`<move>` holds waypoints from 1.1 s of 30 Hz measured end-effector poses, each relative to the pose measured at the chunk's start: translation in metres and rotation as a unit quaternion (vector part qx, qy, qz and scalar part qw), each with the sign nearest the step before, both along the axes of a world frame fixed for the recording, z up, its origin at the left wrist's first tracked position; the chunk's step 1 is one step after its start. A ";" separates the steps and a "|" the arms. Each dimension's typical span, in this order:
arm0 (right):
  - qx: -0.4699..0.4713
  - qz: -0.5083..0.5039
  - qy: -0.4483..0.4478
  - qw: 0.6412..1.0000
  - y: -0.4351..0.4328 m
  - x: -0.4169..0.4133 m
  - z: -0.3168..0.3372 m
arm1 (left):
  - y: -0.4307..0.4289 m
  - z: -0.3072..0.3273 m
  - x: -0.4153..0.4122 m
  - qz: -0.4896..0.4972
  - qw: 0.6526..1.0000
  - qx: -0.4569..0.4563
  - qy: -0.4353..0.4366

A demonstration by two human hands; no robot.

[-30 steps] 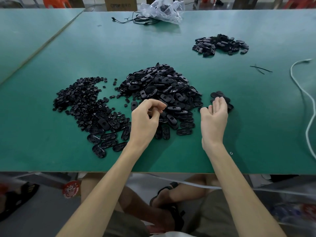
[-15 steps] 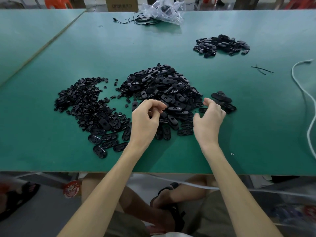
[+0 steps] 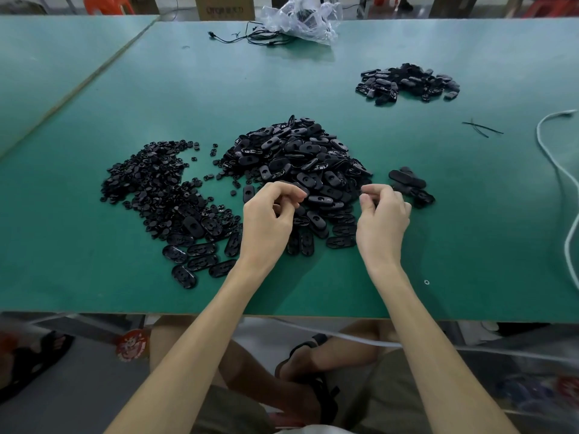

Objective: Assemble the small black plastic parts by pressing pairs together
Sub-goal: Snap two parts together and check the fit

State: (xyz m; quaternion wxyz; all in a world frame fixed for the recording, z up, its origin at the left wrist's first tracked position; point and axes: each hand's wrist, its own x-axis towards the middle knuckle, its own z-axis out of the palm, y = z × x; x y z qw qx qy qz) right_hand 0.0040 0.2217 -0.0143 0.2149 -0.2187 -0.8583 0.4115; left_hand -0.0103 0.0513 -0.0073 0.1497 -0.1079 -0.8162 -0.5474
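A big heap of black oval parts [image 3: 297, 158] lies in the middle of the green table [image 3: 470, 239]. To its left spreads a heap of small round black parts [image 3: 150, 180]. My left hand [image 3: 269, 223] hovers at the oval heap's near edge, fingers curled, with a small black part pinched inside them. My right hand [image 3: 383, 220] is at the heap's right edge, thumb and fingertips drawn together; whether they hold a part is hidden. Just right of it lies a small cluster of oval pieces [image 3: 407, 183].
Another heap of black pieces [image 3: 407, 83] sits far right. Loose oval shells [image 3: 194, 255] lie near the front edge. A white cable [image 3: 560, 170] runs along the right side, thin black ties [image 3: 482, 128] beside it. A plastic bag [image 3: 300, 17] and black wires [image 3: 260, 39] lie at the back.
My right hand left the small cluster on the right, moved left to the oval heap's edge and curled its fingers. My left hand stayed in place.
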 end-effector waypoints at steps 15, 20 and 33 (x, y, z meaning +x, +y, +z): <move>-0.234 0.051 0.134 0.962 0.004 0.009 0.004 | 0.001 0.004 0.002 0.011 1.000 0.003 0.007; -0.205 0.076 0.132 0.967 0.002 0.009 0.004 | -0.016 0.026 -0.009 0.029 0.998 0.035 -0.044; -0.225 0.088 0.136 0.961 0.004 0.009 0.003 | -0.076 0.040 -0.036 -0.012 0.928 -0.325 -0.181</move>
